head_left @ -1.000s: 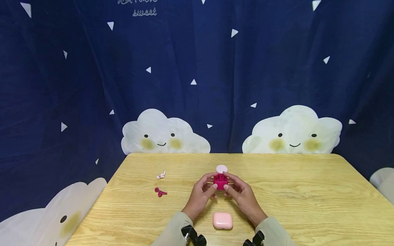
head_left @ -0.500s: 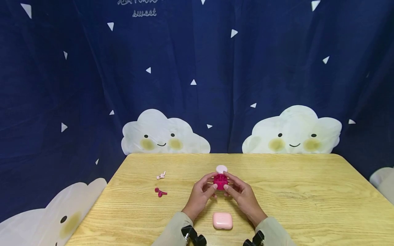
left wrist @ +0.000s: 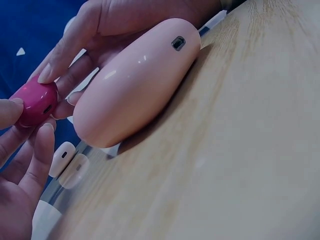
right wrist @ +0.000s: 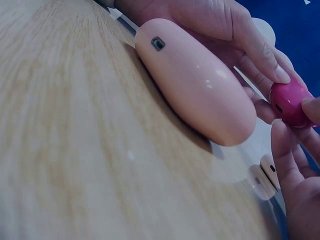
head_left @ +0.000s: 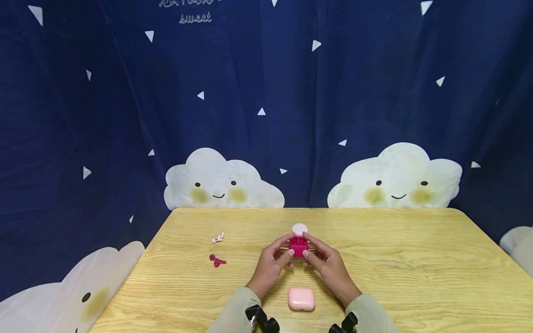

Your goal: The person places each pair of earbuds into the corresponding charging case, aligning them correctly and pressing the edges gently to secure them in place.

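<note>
Navy curtain w/ smiling clouds fills the bg; in front of it is the wood table that carries everything. Both hands are busy: L hand and R hand pinch one magenta earbud case btwn them, thumbs on the near face, fingers curled round the sides, spread only as wide as the case. It's mid-table, prob. a bit off the surface, & looks to have its lid up (inside too small to read, so can't swear to the slots). Nearer the person, btwn the forearms, sits a light pink case, lid down, neither hand on it. Just beyond the magenta one is a pale case, partly hidden. Smallest stuff is off to the L: magenta earbuds & behind them pale pink earbuds, both pairs loose on the wood. Progress, my read: early. Done = magenta case in hand & apparently opened. Not done = none of those four buds is in a case, & light pink case isn't opened.
</note>
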Available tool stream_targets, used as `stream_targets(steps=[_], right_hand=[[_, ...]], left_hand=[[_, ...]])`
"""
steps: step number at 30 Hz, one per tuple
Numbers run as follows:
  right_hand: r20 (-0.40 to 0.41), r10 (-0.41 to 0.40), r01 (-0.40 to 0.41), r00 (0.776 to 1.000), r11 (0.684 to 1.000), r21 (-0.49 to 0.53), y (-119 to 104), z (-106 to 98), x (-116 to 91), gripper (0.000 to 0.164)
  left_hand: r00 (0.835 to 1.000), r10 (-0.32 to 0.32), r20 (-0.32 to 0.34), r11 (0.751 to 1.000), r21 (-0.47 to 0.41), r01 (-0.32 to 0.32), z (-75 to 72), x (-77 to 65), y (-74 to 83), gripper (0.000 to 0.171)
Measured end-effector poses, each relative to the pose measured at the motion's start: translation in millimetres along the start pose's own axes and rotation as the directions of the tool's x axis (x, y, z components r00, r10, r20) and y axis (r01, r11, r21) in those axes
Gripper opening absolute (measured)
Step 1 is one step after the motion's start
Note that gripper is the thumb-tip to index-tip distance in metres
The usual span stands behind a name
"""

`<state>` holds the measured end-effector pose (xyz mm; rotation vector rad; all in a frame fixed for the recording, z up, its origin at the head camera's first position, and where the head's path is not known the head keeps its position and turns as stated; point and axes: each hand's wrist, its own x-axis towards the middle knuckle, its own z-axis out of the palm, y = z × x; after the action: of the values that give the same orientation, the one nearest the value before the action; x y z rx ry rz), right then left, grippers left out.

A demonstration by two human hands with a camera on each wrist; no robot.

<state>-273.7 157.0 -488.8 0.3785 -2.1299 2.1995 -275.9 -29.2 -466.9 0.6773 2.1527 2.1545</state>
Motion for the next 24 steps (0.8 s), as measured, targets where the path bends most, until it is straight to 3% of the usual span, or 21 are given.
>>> stream_targets(steps=[6,14,24], right_hand=[[-0.006,0.037,-0.037,0.999,0.999,0.018,1.9,0.0,1.6,0.05],[-0.034,0.159,-0.159,0.987,0.987,0.015,1.8,3.6,2.3,0.039],[0.0,0.138,-0.138,0.99,0.99,0.002,4.2,2.1,2.9,0.037]], left_hand=[[1.0,-0.009,-0.007,1.0,0.019,0.009,-0.1,-0.1,0.7,0.041],[1.0,0.001,-0.022,1.0,0.024,-0.001,0.5,-0.3,1.5,0.041],[1.0,0.024,-0.008,0.999,0.03,-0.024,-0.7,0.0,-0.6,0.041]])
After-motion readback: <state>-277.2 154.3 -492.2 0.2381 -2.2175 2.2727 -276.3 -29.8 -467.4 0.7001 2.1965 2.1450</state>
